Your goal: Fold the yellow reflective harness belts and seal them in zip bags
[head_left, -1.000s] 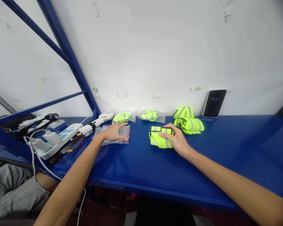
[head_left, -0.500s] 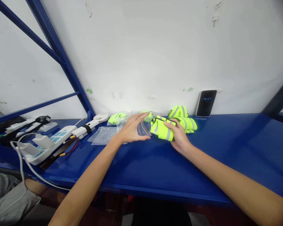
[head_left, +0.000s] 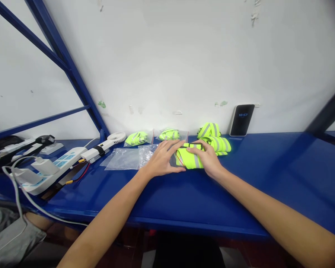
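Neon-yellow fabric with grey bands forms the folded bundle, located at mid-table between both hands. Right hand: partly closed, thumb on top, gripping the bundle's right end. Left hand: curved in a wide C, holding a clear bag whose red seal line crosses the bundle's left end; the hand hides most of this bag. Orientation: long axis left to right, black-trimmed edge toward the wall. Behind the right hand, which partly blocks the view: two loose rolls. Behind the left hand: two bagged bundles. Left of it: flat empty bags, overlapping, exact count unclear. Farther left: one handheld fan and one power strip carrying two white adapters. Far right: one phone, leaning on the wall. Supporting surface: one blue table.
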The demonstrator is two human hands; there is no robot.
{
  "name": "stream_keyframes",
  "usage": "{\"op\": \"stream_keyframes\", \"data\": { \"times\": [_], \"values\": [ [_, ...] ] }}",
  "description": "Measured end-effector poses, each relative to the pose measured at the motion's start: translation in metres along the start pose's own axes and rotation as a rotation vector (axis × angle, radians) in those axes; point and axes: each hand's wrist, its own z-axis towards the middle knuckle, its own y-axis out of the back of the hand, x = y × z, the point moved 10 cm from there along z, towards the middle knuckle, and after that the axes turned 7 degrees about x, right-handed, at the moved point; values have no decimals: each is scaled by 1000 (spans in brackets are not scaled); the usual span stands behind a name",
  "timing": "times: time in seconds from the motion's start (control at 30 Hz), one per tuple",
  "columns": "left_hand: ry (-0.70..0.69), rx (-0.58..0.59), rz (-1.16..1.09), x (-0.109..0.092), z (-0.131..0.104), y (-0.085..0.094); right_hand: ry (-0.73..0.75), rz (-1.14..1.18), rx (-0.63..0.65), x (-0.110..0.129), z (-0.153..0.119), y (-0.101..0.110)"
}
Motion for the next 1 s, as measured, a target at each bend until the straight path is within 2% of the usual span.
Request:
{"op": "stream_keyframes", "data": {
  "times": [0.27, 0.5, 0.63, 0.8, 1.0],
  "values": [
    [-221, -12, 112, -15, -5, -10, -68, 35, 75, -13, -3, -11],
    [-274, -178, 131, -27, -9, -3, -23, 109, 54, -10, -4, -11],
    [-178, -105, 190, -26, -6, -7, 1, 113, 49, -6, -4, -11],
    [37, 22, 320, -6, -1, -18, 39, 24, 15, -3, -4, -6],
    [173, 31, 317, 7, -3, -26, 48, -24, 22, -3, -4, -6]
  ]
}}
